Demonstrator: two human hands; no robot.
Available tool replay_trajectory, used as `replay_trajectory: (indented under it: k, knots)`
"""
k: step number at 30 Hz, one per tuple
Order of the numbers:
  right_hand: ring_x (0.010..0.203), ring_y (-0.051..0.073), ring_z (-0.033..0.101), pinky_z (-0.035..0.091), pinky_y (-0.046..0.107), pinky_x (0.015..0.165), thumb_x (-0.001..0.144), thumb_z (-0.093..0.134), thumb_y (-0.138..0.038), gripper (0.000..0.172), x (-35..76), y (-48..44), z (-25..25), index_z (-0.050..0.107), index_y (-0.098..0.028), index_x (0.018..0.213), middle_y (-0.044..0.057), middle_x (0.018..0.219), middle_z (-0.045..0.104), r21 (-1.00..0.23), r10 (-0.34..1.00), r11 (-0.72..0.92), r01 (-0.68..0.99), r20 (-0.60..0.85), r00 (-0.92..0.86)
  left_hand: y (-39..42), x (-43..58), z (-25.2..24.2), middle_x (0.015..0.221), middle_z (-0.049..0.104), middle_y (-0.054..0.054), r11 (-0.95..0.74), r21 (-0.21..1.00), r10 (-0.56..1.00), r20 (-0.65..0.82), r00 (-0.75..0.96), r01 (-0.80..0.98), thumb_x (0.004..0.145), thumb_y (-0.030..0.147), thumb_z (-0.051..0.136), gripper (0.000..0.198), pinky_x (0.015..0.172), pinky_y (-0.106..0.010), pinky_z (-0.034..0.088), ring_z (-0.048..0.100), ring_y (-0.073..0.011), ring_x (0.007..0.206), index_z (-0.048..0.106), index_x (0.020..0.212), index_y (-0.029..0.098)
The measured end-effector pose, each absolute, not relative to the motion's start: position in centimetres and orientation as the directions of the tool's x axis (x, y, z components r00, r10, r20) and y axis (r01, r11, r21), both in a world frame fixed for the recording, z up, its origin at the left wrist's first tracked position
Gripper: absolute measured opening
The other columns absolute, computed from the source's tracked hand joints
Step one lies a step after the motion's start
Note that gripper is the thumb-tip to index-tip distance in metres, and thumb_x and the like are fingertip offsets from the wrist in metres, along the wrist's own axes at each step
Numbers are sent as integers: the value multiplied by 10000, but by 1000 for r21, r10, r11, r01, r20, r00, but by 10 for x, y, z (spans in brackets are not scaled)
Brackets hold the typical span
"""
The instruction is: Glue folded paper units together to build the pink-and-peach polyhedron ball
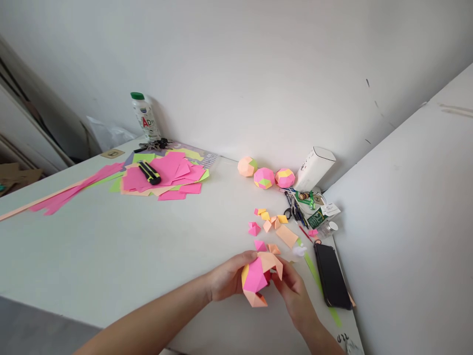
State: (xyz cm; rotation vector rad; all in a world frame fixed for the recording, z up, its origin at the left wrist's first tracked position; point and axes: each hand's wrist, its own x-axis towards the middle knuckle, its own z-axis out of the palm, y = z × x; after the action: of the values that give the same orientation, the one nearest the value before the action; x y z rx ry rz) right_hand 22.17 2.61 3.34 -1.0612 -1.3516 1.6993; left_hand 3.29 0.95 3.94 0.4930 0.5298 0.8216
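A partly open paper ball (255,275), made of folded pink, peach and yellow facets, is held over the table's front edge. My left hand (229,276) is closed round its left side, thumb on top. The fingers of my right hand (293,291) pinch at the opening on the ball's right side; some fingertips are hidden inside or behind the paper. Just beyond the ball lie a pink folded piece (260,245) and a peach folded piece (274,249). Farther back are another pink piece (254,229) and several small yellow and peach ones.
Three finished-looking paper balls (264,178) rest by the wall, beside a white box (316,170). Scissors (290,209), a glass jar (328,228) and a phone (332,276) line the right side. At left, a utility knife (150,172) lies on coloured paper (173,165) near a bottle (146,118).
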Motion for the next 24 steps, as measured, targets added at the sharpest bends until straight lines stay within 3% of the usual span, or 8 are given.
replay_trajectory:
  k: [3,9,12,15,21,24]
  knots:
    - [1145,259,534,464,366,924,843,613,-387,369,221,25,37,591,-269,1191,62,1202,624,-982,888,-186,-29,-155,-432,10,33,39,1131,610,-150,566,578,807,-244,538,-587,854,458,474,438,801,-401,457,562,-289,1017,587,1149,154]
    - [1124,259,564,462,397,943,885,519,-445,408,222,25,35,532,-274,1255,78,1265,581,-991,862,-133,2,-116,-493,13,29,40,1097,631,-190,541,476,837,-219,502,-694,873,547,370,564,798,-414,456,591,-313,986,616,1113,101]
    - [1148,258,541,485,390,918,914,470,-414,355,224,27,24,547,-247,1218,102,1228,589,-989,877,-36,141,-99,-471,19,21,43,1032,660,-170,450,419,891,-269,366,-789,862,566,375,571,791,-414,471,607,-298,946,641,1063,102]
    - [1027,247,606,540,367,816,913,469,-358,304,225,29,10,568,-221,1165,120,1162,597,-952,904,124,279,-7,-427,25,13,46,1014,672,-131,322,416,925,-331,188,-850,858,540,414,509,813,-418,483,612,-286,955,644,1060,134]
    - [931,214,640,570,292,642,895,449,-213,392,216,40,-11,484,-222,1285,170,1339,453,-733,854,491,470,301,-424,30,10,43,1018,672,-123,281,436,916,-387,103,-855,861,506,453,471,900,-439,472,621,-270,956,644,1057,123]
    - [804,197,665,569,338,697,876,461,-185,362,203,53,-18,519,-166,1233,203,1298,491,-607,830,558,566,396,-394,29,13,41,952,682,-120,321,441,892,-438,111,-838,856,511,467,474,869,-426,489,639,-262,900,642,1045,112]
